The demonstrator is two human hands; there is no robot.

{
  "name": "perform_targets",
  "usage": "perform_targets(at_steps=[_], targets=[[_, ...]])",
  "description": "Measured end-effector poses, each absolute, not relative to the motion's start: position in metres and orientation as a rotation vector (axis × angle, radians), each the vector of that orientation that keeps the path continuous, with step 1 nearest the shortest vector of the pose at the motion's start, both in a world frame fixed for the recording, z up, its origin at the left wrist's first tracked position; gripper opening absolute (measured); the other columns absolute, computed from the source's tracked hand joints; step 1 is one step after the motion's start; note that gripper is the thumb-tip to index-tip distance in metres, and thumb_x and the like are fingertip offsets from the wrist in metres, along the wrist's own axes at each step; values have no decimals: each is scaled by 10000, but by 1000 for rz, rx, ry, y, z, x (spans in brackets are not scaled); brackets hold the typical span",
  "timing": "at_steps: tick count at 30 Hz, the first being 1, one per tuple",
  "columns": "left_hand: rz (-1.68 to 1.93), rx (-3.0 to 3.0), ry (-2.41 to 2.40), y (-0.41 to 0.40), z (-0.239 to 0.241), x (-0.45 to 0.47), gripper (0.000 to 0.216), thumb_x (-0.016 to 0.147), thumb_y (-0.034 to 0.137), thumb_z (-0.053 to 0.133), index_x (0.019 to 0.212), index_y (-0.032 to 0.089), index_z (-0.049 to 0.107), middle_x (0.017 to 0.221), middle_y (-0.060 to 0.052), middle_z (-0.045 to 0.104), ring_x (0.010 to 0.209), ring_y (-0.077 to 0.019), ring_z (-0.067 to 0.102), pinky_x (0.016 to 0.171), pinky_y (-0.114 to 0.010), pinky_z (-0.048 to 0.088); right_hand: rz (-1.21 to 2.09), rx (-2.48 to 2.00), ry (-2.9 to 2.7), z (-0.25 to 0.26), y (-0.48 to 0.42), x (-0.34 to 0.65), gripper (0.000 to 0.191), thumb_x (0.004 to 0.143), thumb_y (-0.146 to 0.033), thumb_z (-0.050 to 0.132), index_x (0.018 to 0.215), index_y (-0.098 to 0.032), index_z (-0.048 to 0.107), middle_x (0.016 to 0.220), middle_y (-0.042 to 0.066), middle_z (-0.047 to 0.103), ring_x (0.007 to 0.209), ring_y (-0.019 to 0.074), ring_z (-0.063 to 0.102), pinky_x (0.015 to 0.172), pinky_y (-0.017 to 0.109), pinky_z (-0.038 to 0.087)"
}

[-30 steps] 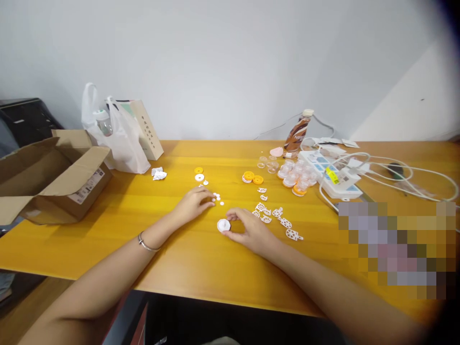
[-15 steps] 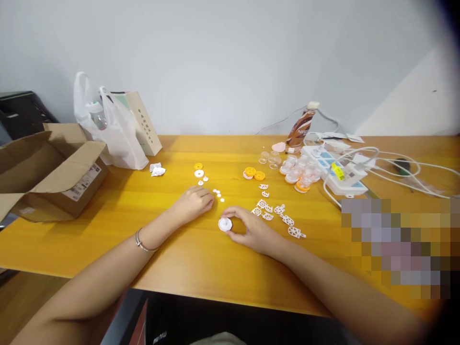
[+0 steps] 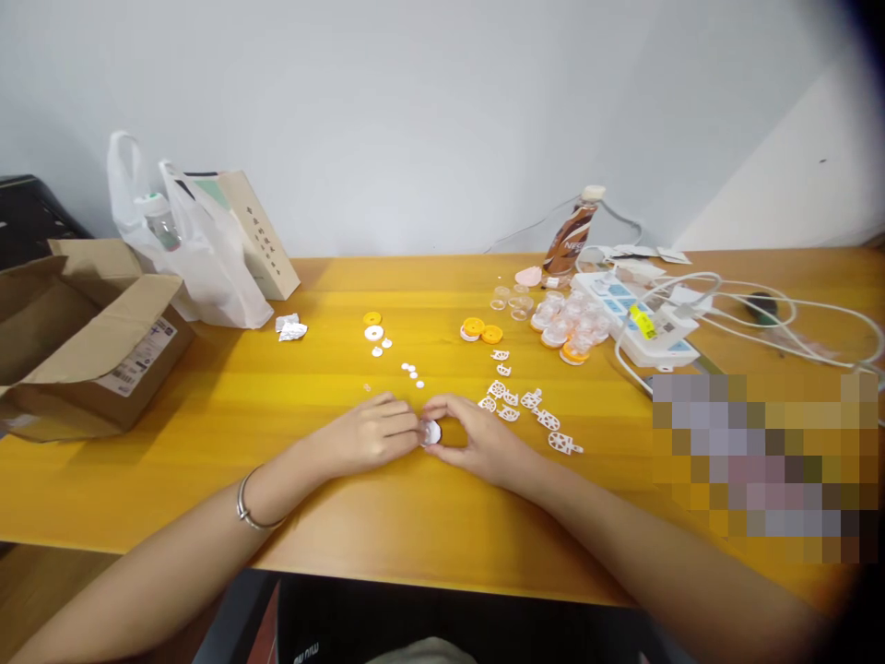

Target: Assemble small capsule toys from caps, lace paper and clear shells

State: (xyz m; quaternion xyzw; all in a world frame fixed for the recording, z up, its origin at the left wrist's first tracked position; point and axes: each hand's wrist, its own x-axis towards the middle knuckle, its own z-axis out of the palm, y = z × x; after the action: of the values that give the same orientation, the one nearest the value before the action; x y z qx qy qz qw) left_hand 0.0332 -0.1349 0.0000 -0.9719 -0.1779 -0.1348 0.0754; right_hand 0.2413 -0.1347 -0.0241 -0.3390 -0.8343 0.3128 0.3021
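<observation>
My right hand (image 3: 474, 438) pinches a small round white plastic piece (image 3: 432, 432) between thumb and fingers, just above or on the wooden table. My left hand (image 3: 377, 432) is closed, its fingertips meeting that piece at its left side. Whatever its fingers may hold is hidden. Several small white discs (image 3: 413, 374) lie beyond the hands. White spoked plastic parts (image 3: 508, 414) are scattered right of my right hand. Farther back lie a white ring (image 3: 373, 333), a yellow disc (image 3: 371, 318) and more yellow wheel-like pieces (image 3: 491, 334).
Clear domed pieces with orange bases (image 3: 571, 327) are clustered at the right, near a power strip (image 3: 636, 318), tangled white cables and a brown drink bottle (image 3: 572, 235). At the left stand an open cardboard box (image 3: 97, 360) and a white plastic bag (image 3: 214, 277). Crumpled foil (image 3: 291, 329) lies nearby.
My left hand has moved toward me and to the right, from beside the small discs to the round piece. My right hand still holds that piece. The view has shifted slightly.
</observation>
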Motion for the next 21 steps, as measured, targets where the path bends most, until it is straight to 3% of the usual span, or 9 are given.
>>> perform_targets(at_steps=[11, 21], targets=[[-331, -2945, -534, -138, 4, 32, 201, 875, 141, 423, 947, 166, 609, 929, -75, 638, 848, -149, 567, 748, -293, 392, 843, -915, -2206, -22, -136, 241, 346, 682, -188, 640, 992, -211, 490, 964, 48, 644, 932, 189, 609, 831, 343, 459], [-733, -3168, -962, -134, 1, 42, 170, 861, 223, 470, 921, 165, 618, 857, -53, 638, 777, -130, 586, 709, -255, 436, 870, -913, -2230, -21, -136, 241, 310, 710, -204, 625, 989, -212, 492, 976, 42, 634, 946, 183, 596, 846, 342, 457]])
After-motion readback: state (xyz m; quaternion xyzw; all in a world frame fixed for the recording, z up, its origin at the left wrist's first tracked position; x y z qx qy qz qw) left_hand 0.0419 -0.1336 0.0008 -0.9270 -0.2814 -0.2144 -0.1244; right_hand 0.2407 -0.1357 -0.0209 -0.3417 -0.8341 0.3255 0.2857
